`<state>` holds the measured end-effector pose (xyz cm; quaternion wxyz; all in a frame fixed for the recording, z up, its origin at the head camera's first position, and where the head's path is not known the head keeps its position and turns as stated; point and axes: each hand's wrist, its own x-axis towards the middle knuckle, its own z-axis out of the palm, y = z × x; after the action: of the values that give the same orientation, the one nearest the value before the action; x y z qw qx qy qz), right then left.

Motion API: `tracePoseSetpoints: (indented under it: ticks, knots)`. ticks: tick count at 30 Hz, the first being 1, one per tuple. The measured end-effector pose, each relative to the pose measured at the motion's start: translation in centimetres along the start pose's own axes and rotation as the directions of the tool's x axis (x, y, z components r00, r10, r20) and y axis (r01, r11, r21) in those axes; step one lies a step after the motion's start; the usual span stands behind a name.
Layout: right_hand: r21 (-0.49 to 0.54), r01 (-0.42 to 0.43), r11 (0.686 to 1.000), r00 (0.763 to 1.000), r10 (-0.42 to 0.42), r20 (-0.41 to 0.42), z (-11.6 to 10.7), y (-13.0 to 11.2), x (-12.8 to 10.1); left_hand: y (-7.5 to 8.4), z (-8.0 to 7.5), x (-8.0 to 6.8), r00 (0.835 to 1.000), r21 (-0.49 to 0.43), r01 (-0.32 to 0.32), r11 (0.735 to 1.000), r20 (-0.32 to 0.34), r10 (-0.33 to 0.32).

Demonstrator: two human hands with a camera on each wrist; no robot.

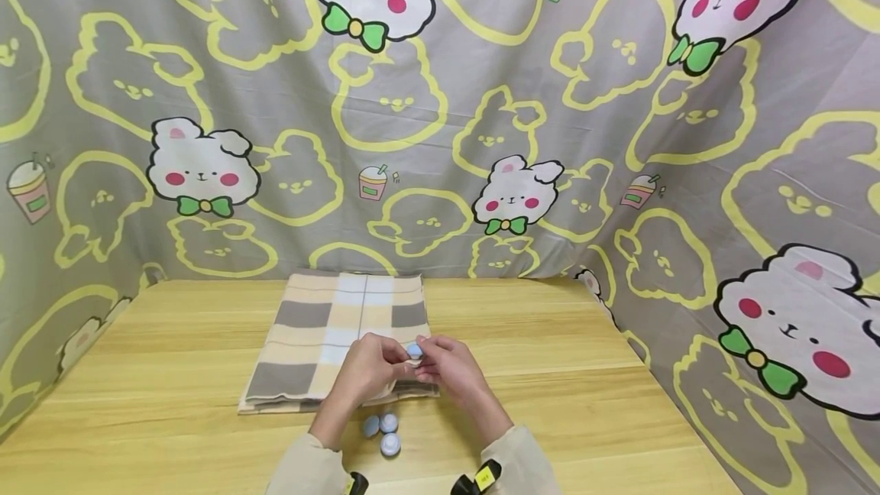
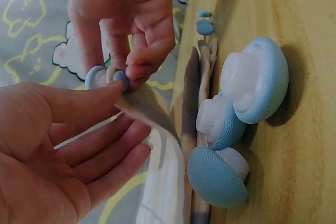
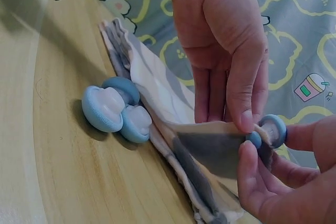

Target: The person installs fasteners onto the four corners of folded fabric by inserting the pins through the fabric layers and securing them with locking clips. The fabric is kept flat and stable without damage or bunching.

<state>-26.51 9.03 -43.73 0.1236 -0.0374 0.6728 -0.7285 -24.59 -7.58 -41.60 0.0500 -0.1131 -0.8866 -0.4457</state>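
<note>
Draped behind and along both sides of a pale wooden table, a grey curtain printed with yellow bear outlines and white bears in green bow ties is closing off the scene. On the table a folded checked cloth in beige, grey and white is lying flat, its near edge being lifted at one corner.

Both hands are meeting over that near edge. The left hand is pinching the raised cloth corner between thumb and fingers, its grip narrow. The right hand is gripping a small round blue clip with its fingertips, and that clip is sitting right on the lifted corner, so the cloth is passing between its two discs. In the left wrist view the same blue clip is showing at the tips of both hands, with the cloth flap hanging down from it.

Just in front of the cloth's near edge, three more blue clips are resting on the wood in a tight cluster, touching one another; their white inner pads are showing in the wrist views
</note>
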Motion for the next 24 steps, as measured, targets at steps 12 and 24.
tracePoseSetpoints:
  ticks: [12,24]
  knots:
    - [-0.022,-0.004,1.0,1.0,0.004,0.004,-0.14,-0.11,0.07,-0.11,0.11,0.22,1.0,0.024,0.019,1.0,-0.018,-0.019]
    - [-0.056,0.005,0.998,1.0,-0.007,-0.024,-0.1,-0.31,-0.03,-0.27,-0.05,0.38,0.996,-0.013,0.054,0.998,-0.066,-0.055]
